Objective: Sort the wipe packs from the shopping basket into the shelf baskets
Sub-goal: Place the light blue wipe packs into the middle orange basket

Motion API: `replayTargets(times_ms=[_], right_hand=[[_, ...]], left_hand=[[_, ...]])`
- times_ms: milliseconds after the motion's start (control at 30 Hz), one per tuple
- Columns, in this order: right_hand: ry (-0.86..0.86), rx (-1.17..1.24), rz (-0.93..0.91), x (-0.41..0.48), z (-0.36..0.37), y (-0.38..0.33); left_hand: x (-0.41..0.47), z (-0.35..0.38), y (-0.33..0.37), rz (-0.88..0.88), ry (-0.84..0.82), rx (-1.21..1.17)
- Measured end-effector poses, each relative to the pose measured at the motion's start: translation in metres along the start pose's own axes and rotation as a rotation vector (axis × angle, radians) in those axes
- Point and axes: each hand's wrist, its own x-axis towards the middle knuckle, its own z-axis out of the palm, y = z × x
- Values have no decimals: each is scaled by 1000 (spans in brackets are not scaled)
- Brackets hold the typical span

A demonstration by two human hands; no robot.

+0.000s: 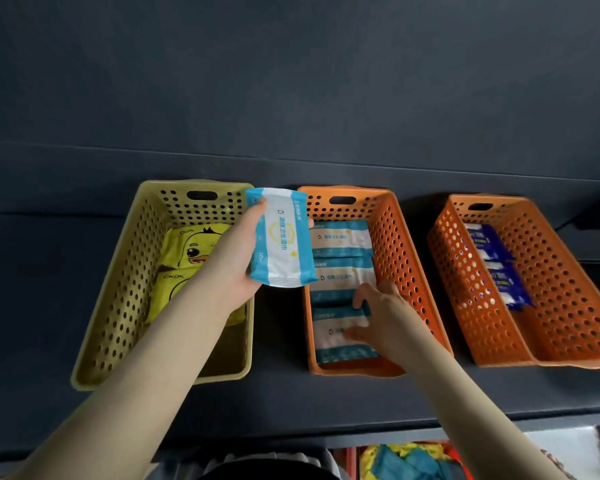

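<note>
My left hand [238, 261] grips a blue-and-white wipe pack [280, 239] upright in the air, between the yellow basket [125, 271] and the middle orange basket [400, 237]. My right hand [378, 317] reaches into the middle orange basket, and its fingers rest on the nearest blue-and-white pack [333, 329] lying there. Two more packs of the same kind [340, 240] lie behind it. The yellow basket holds yellow duck packs [187, 251]. Dark blue packs [496, 261] lie in the right orange basket [555, 271].
The three baskets stand in a row on a dark grey shelf [291, 400] against a dark back wall. Below the shelf's front edge, the red shopping basket [413, 459] shows blue and yellow packs inside.
</note>
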Motion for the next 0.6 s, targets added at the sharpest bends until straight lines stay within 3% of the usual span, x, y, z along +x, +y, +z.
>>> replayTargets(times_ms=[167, 500, 600], right_hand=[[21, -43, -27, 0, -1, 1], [-3, -50, -1, 3, -2, 2], [53, 126, -41, 6, -8, 3]], left_hand=[[0, -1, -2, 2, -65, 37], [3, 0, -2, -12, -40, 28], [5, 7, -3, 32, -62, 43]])
